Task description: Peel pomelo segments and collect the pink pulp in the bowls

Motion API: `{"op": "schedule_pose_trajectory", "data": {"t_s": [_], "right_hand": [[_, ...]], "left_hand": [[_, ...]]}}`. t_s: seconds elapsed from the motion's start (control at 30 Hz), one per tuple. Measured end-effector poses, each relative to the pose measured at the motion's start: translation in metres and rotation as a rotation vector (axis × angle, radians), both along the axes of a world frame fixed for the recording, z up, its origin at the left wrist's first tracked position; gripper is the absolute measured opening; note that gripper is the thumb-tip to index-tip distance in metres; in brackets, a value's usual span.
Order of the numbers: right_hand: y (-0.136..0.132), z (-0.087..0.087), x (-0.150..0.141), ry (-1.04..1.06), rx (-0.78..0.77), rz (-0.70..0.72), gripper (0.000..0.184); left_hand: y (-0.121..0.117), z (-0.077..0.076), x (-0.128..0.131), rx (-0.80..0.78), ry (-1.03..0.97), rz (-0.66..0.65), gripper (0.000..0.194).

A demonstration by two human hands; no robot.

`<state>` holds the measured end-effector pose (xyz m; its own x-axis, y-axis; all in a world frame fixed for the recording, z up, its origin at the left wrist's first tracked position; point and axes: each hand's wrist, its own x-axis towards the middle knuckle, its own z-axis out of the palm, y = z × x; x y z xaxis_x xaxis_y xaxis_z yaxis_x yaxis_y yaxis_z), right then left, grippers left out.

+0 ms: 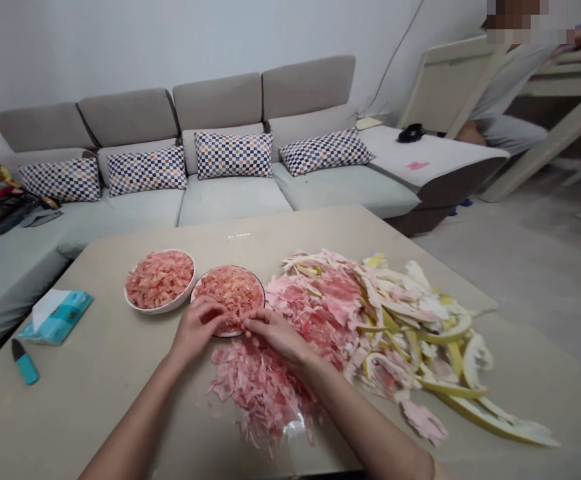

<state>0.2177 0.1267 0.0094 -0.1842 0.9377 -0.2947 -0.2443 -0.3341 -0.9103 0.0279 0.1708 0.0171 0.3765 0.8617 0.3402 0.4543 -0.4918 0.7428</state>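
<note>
Over the front of a plate heaped with pink pomelo flesh (pixel 230 283), my left hand (pixel 201 328) and my right hand (pixel 270 331) come close together. Both pinch at what looks like a small piece of pomelo flesh, partly hidden by the fingers. Just to the left stands a white bowl (pixel 183 301) piled with more pomelo flesh (pixel 160 279). Torn pink membranes (pixel 263 393) lie in front of my right hand and under its forearm. Beyond them spreads a heap of thick pomelo peel (pixel 415 327), white inside with yellow-green skin.
A blue tissue pack (pixel 60 319) and a small knife with a teal handle (pixel 26 363) lie at the table's left. Behind the table (pixel 105 387) runs a grey sofa (pixel 230 200) with checked cushions (pixel 234 155). A person (pixel 505 100) sits at the upper right.
</note>
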Motion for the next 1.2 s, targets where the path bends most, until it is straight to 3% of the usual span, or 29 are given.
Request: {"op": "schedule_pose_trajectory", "data": {"t_s": [0.27, 0.6, 0.97, 1.2], "right_hand": [[-0.003, -0.008, -0.028, -0.203, 0.084, 0.023, 0.006], [0.000, -0.008, -0.018, -0.388, 0.136, 0.111, 0.010], [-0.002, 0.006, -0.012, -0.522, 0.241, 0.123, 0.014], [0.013, 0.034, -0.003, -0.560, 0.322, 0.005, 0.012]], "left_hand": [[0.011, 0.000, -0.003, -0.226, -0.353, 0.199, 0.024], [0.019, 0.008, -0.006, -0.423, -0.567, 0.230, 0.032], [0.019, 0.015, -0.006, -0.441, -0.628, 0.202, 0.028], [0.016, 0.017, -0.005, -0.513, -0.657, 0.150, 0.036]]}}
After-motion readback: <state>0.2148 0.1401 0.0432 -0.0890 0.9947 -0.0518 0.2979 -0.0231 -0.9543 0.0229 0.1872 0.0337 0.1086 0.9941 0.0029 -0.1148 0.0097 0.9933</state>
